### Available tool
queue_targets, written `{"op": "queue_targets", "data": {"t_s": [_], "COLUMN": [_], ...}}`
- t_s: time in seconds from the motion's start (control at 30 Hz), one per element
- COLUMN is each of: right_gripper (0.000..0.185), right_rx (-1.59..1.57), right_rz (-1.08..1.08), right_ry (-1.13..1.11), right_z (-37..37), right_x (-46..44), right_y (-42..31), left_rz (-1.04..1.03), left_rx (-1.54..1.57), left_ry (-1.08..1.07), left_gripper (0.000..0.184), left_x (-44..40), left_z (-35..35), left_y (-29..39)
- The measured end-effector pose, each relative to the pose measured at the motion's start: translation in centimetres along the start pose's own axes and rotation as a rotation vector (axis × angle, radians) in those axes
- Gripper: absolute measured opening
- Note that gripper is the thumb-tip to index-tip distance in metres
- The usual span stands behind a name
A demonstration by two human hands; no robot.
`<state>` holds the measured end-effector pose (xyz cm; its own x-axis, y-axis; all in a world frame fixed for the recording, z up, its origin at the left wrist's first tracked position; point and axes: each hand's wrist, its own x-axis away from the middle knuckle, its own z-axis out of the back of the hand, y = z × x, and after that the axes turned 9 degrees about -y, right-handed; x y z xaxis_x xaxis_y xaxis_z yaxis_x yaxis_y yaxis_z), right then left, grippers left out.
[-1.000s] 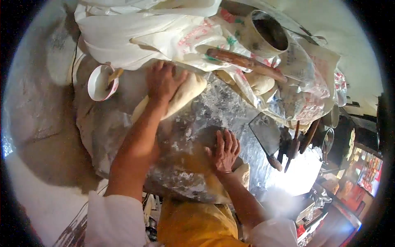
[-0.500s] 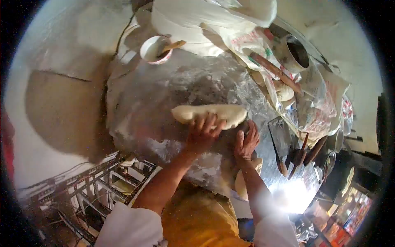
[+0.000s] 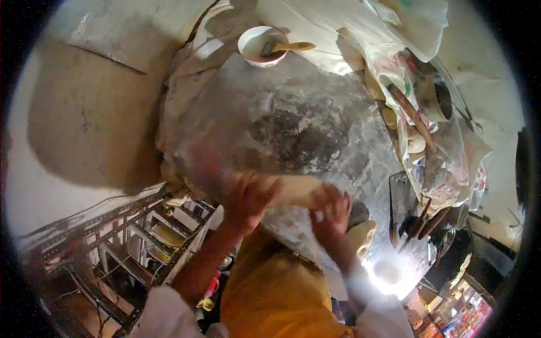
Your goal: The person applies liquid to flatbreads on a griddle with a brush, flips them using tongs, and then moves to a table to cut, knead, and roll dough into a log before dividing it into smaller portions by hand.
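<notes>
A thick roll of pale dough (image 3: 296,189) lies across the near part of the floured work surface (image 3: 236,121). My left hand (image 3: 248,198) is at its left end, fingers curled over the top. At the other end my right hand (image 3: 331,211) has its fingers bent against the dough. Both hands are somewhat smeared by motion, and they hide the roll's ends. Beside my right forearm, another pale dough piece (image 3: 363,235) shows partly.
A white bowl (image 3: 248,50) with a wooden-handled brush (image 3: 296,46) stands at the back. On the right are a wooden rolling pin (image 3: 414,115), plastic sheeting (image 3: 451,169), a flat metal scraper (image 3: 399,197) and a bright light (image 3: 389,273). A metal rack (image 3: 141,242) stands at lower left.
The dough roll has come nearer to my body. My left hand has moved left to its end, and my right hand has closed in on the right end. The view has shifted.
</notes>
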<state>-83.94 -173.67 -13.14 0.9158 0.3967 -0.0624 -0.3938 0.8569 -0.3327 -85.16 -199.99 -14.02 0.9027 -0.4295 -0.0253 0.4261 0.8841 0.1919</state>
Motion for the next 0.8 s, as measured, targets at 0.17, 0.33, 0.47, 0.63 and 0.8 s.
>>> {"op": "queue_targets", "data": {"t_s": [0.17, 0.33, 0.47, 0.63, 0.8], "right_gripper": [0.062, 0.078, 0.056, 0.05, 0.053], "right_rx": [0.123, 0.018, 0.023, 0.03, 0.09], "right_rz": [0.063, 0.133, -0.014, 0.055, 0.134], "right_ry": [-0.164, 0.013, -0.116, -0.159, -0.072], "right_z": [-6.5, -9.5, -9.5, -9.6, -9.8], "right_x": [-0.4, -14.7, -24.4, -28.8, -20.2], "right_y": [-8.2, -4.0, -2.7, -0.8, 0.3], "left_rz": [0.429, 0.468, 0.4, 0.364, 0.394], "left_rx": [0.034, 0.041, -0.055, -0.034, 0.124], "left_ry": [0.016, -0.063, 0.061, 0.173, -0.074], "left_gripper": [0.066, 0.081, 0.069, 0.053, 0.065], "left_x": [7.6, -2.9, -11.7, -14.4, -7.0], "left_z": [-3.1, -1.0, -1.2, -1.8, -1.6], "left_y": [1.2, -8.3, -15.7, -17.9, -11.9]}}
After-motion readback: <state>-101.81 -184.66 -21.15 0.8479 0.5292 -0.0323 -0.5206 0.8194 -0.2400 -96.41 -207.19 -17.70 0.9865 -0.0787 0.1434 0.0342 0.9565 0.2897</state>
